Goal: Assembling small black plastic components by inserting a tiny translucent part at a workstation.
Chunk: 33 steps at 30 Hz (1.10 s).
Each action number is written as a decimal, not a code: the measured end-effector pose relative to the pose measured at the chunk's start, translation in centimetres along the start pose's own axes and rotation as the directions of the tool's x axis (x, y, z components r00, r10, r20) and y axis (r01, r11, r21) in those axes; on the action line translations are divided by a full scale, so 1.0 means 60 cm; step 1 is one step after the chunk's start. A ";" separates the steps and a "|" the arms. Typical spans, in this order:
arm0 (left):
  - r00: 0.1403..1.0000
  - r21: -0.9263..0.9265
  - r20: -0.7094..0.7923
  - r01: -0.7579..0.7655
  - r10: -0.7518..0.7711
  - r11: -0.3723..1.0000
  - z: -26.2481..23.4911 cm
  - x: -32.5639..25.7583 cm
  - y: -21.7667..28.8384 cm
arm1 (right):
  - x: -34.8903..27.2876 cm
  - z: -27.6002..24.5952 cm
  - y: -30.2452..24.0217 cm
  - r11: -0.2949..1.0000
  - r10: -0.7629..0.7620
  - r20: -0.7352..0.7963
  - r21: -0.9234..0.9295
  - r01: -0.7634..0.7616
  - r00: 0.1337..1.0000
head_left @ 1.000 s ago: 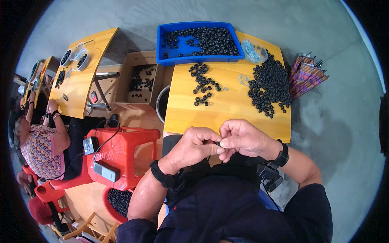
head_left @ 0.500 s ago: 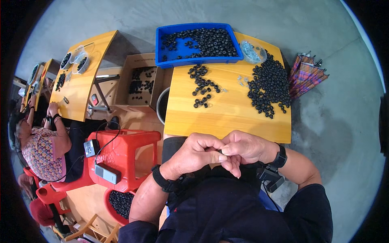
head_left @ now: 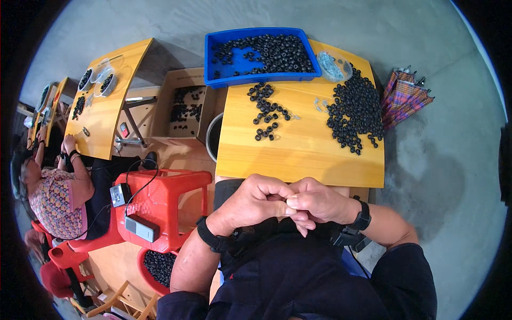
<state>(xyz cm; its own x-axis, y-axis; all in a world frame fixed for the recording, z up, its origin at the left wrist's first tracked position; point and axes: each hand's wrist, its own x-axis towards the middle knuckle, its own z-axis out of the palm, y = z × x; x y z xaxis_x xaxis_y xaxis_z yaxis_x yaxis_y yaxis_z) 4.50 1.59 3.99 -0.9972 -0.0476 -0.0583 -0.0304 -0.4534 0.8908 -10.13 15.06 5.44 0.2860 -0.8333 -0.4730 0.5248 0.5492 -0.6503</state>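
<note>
Your left hand and right hand meet, fingertips pinched together; I cannot tell what they clamp. Scattered black rings lie beyond your fingers, a denser black pile to their right, the blue tray farther off.

Left hand touching right hand before the yellow table, black rings lying on its right, blue tray sitting across its far edge
</note>
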 end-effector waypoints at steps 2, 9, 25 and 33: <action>1.000 -0.036 -0.004 0.007 -0.007 0.999 -0.002 0.001 0.000 | 0.005 0.004 0.010 0.999 -0.027 -0.024 0.018 0.027 0.999; 0.999 -0.027 -0.035 0.039 -0.040 0.999 -0.015 0.008 -0.022 | 0.012 0.001 0.039 0.985 -0.072 -0.081 0.150 0.084 0.994; 0.993 -0.010 -0.093 0.071 -0.072 0.997 0.012 0.019 -0.007 | -0.010 -0.006 0.001 0.999 0.046 -0.023 0.017 -0.045 0.999; 0.975 -0.081 -0.159 0.146 -0.157 0.986 -0.010 0.010 -0.022 | 0.031 -0.012 0.056 0.926 -0.134 -0.059 0.347 0.146 0.989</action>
<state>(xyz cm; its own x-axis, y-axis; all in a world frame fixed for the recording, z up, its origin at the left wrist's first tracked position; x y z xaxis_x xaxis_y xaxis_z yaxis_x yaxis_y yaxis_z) 3.99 1.65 2.50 -0.9563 -0.1165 -0.2682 -0.1697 -0.5258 0.8335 -8.42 15.39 1.96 0.1656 -0.8944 -0.4156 0.8061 0.3655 -0.4654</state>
